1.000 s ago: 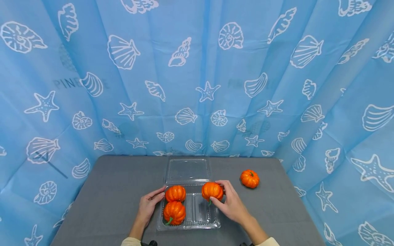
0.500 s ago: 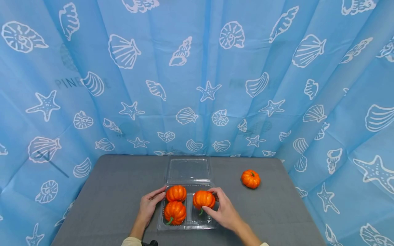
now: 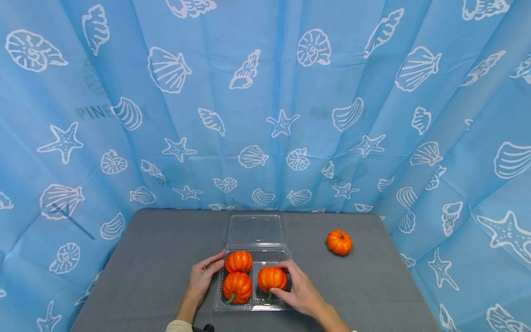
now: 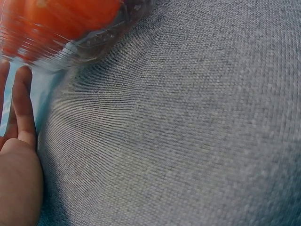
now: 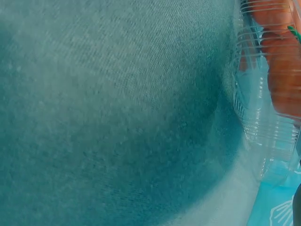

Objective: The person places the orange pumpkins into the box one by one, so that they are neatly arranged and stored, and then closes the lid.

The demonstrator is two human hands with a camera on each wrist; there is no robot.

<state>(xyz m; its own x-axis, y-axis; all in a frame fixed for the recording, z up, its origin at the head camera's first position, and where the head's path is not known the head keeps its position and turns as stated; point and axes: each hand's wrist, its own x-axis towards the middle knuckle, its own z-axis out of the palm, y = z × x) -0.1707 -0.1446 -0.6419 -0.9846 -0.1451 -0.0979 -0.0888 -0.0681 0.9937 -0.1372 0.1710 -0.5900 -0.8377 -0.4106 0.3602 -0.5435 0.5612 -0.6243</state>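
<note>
A clear plastic clamshell container [image 3: 271,254] stands on the table, its lid [image 3: 256,229] laid back. Two small orange pumpkins fill its left side: a far one [image 3: 238,261] and a near one [image 3: 237,287] with a green stem. My right hand [image 3: 303,289] grips another pumpkin [image 3: 272,278] between thumb and fingers, in the container's right half. Whether that pumpkin touches the bottom is unclear. At the container's left edge, my left hand [image 3: 200,279] rests its fingertips; the left wrist view shows straight fingers [image 4: 22,99] at the ribbed wall. The right wrist view mostly misses the right hand.
One more orange pumpkin [image 3: 339,242] lies on the grey tablecloth [image 3: 166,249], right of the container. A blue curtain [image 3: 265,115] with white shell and starfish prints hangs behind the table and along its sides.
My right hand has brought its pumpkin leftward, nearer to me and down into the container's right half. The left hand has stayed at the container's edge.
</note>
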